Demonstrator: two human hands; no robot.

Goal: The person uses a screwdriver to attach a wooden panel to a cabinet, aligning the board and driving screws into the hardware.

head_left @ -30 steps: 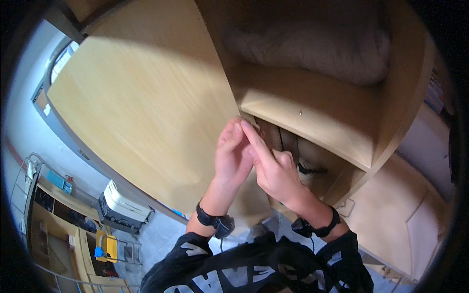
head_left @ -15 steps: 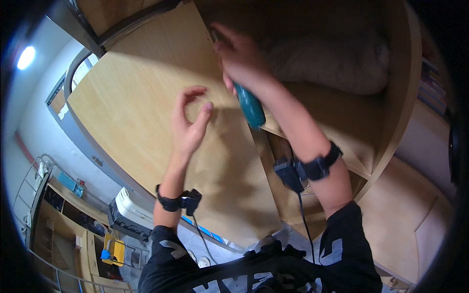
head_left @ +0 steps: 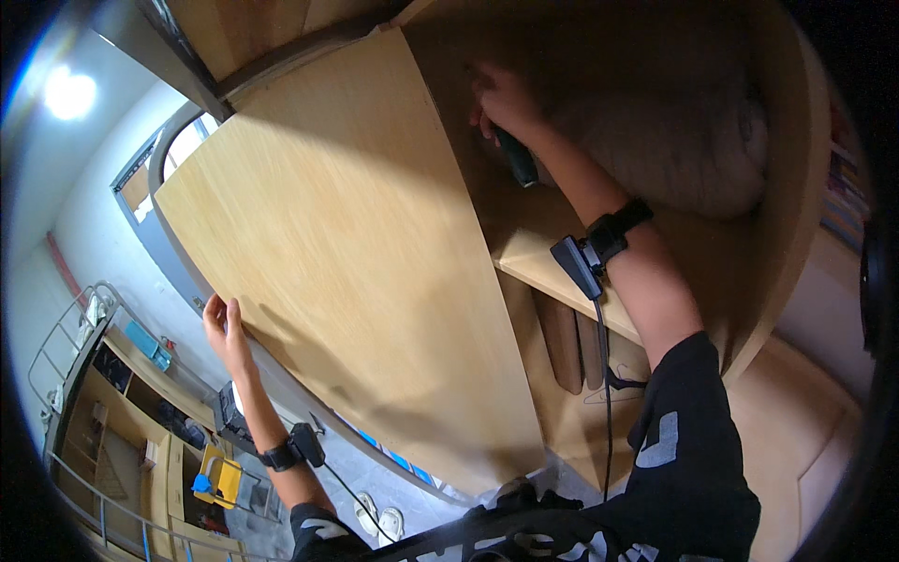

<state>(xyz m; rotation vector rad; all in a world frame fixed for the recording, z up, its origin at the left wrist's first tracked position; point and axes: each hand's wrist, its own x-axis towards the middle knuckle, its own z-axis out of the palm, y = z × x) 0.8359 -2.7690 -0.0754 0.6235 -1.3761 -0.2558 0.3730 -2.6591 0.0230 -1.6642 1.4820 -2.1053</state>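
Since half a second ago, the left hand (head_left: pixel 228 342) has moved outward and the right hand (head_left: pixel 508 101) deeper into the cabinet (head_left: pixel 785 225). Its pale wooden door (head_left: pixel 346 234) stands open on the left; a greyish bundle (head_left: pixel 674 159) lies on the shelf (head_left: pixel 532 229). Left fingers, slightly apart, meet the door's outer edge; whether they clamp it, I cannot tell. Right fingers are clamped around a dark green tool (head_left: pixel 517 159) inside the cabinet, near the bundle.
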